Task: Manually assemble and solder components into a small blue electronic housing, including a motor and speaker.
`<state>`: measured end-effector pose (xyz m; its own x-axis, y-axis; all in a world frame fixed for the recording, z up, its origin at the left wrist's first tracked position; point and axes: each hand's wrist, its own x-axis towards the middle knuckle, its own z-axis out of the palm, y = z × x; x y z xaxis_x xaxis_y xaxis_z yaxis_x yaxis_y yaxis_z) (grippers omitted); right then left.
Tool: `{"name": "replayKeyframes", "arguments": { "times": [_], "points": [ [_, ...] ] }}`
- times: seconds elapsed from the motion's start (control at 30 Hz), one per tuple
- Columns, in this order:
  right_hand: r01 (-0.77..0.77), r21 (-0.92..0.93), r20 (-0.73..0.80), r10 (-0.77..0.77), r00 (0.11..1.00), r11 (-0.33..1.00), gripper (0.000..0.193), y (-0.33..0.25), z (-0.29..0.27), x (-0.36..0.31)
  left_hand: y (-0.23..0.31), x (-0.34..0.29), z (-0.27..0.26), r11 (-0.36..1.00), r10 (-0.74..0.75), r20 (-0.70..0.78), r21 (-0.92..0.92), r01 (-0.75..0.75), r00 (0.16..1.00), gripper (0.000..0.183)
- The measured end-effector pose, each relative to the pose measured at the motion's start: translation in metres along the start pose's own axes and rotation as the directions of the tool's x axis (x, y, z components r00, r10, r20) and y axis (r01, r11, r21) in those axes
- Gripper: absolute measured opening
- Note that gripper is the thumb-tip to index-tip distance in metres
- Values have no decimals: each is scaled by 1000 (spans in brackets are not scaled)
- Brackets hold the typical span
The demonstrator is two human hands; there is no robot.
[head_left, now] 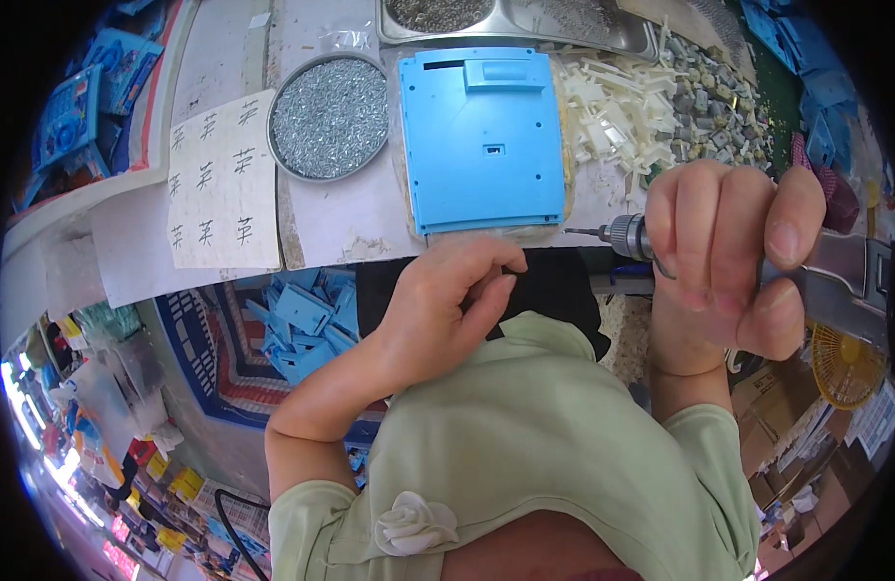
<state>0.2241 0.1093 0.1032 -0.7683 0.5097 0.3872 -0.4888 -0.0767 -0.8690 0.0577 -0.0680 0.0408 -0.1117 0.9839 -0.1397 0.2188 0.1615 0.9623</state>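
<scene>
My right hand (728,247) is wrapped round a power screwdriver (840,281) with a grey body. Its thin bit (585,231) points left, close to the lower right corner of a light-blue plastic housing (477,145). This housing lies flat on the table, with a raised block near its top, a small slot in the middle and several screw holes. Just below its near edge is my left hand (457,295), fingers curled in and thumb bent beside them. Whether anything is inside those fingers is hidden.
Left of the housing stand a round dish (329,116) of small silver screws and a paper sheet (220,184) with handwriting. Behind it is a metal tray (525,21) of small parts. White plastic pieces (617,111) and small grey parts (719,111) lie heaped right. Below sits a bin of blue pieces (307,315).
</scene>
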Motion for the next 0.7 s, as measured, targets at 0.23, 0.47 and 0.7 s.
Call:
{"name": "replayKeyframes", "arguments": {
  "times": [0.23, 0.47, 0.7],
  "points": [
    [-8, 17, 28, 8, 1000, 1000, 25, 1, 2, 2, -28, -25, -6, 934, -186, 109, -288, 210, 976, 6],
    [-13, 21, 16, 13, 1000, 1000, 24, -2, 6, 3, -1, 8, 1, 955, 277, -124, 147, -259, 953, 14],
    [-19, 0, -22, 19, 1000, 1000, 23, -4, 8, 0, -2, 41, 19, 854, 509, -176, 231, -467, 843, 26]
  ]
}}
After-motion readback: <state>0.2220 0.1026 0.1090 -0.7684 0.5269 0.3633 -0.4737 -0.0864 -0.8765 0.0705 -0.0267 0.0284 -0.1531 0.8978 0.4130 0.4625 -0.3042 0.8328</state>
